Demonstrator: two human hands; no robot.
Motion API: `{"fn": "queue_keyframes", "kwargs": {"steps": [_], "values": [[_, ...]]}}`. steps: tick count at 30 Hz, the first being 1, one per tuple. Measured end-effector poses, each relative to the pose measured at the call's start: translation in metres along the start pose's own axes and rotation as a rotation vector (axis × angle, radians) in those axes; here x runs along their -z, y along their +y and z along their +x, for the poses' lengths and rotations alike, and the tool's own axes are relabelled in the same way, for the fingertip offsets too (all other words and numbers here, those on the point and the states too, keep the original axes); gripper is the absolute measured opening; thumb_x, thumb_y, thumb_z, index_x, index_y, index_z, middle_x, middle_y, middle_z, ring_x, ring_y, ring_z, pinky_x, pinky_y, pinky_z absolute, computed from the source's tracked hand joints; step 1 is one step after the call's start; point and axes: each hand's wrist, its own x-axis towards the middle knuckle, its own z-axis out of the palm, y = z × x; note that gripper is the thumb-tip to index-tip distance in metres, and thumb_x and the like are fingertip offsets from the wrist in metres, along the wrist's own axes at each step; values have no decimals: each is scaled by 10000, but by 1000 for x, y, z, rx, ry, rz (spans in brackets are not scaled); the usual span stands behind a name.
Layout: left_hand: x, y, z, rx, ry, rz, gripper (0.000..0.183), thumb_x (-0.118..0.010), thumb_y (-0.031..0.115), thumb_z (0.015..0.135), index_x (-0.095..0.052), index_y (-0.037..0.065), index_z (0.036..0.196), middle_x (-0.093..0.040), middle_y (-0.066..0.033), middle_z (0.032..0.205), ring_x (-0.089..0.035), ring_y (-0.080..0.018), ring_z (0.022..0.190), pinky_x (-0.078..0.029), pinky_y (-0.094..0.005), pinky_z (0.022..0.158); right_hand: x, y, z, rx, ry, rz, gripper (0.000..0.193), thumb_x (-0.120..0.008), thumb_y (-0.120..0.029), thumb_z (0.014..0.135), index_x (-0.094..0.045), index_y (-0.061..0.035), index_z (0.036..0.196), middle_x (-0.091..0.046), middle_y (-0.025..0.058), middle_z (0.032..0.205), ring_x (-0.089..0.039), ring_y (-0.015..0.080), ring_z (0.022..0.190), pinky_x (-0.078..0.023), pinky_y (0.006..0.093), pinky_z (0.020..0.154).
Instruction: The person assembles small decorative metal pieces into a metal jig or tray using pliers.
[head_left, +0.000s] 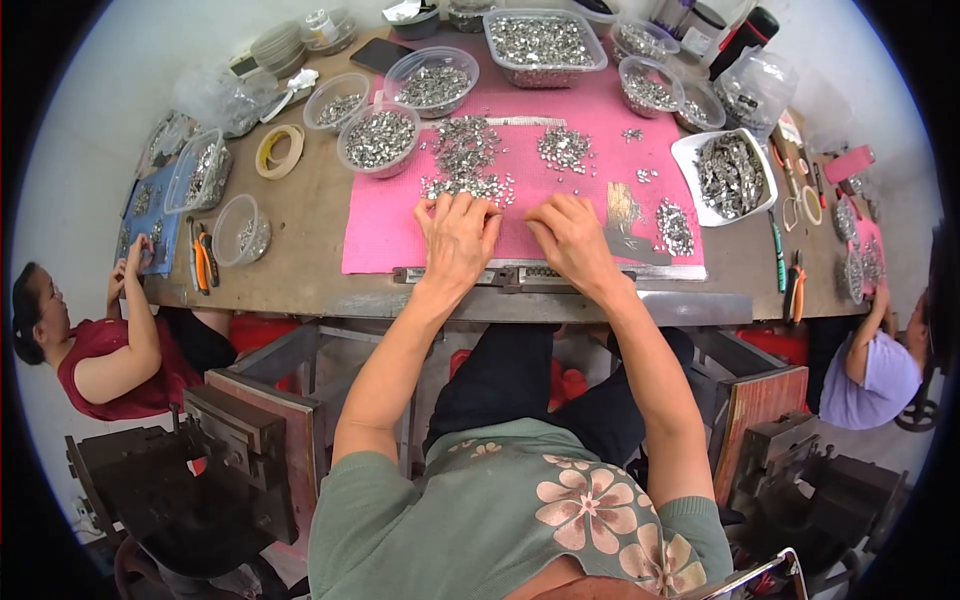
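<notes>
My left hand (457, 238) rests at the near edge of a heap of small shiny metal pieces (468, 188), its fingers curled downward. To its right, my right hand (574, 240) is closed with thumb and fingertips together. Whatever either hand pinches is too small or hidden to make out. Both are over a pink mat (375, 235), just beyond a narrow metal bar fixture (510, 277) at the bench's front edge. A second cluster of metal pieces (566, 149) lies beyond my right hand. Thin gold-coloured strips (622, 205) and a grey flat plate (638, 246) lie right of it.
Clear tubs of metal pieces (432, 84) stand along the back, with a white tray (683, 150) at right. Tape (279, 152) and orange-handled pliers (206, 262) lie left; more pliers (794, 290) lie right. Co-workers sit at the left (125, 360) and right (868, 370).
</notes>
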Motion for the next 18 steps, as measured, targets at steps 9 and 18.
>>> {"fn": "queue_keyframes", "kwargs": {"steps": [9, 18], "values": [[8, -4, -5, 15, -47, -18, 114, -733, 148, 836, -682, 107, 929, -606, -42, 920, -560, -251, 945, -329, -501, 963, -31, 8, 25, 109, -140, -87, 89, -643, -97, 869, -702, -71, 930, -607, 82, 906, -591, 258, 902, -429, 399, 829], [13, -1, -3, 22, -77, 18, 112, -751, 135, 838, -697, 106, 932, -638, -15, 897, -586, -220, 923, -332, -469, 954, -26, 5, 17, 82, -63, -99, 115, -707, -139, 857, -670, -42, 905, -593, 109, 917, -575, 286, 913, -434, 420, 854]]}}
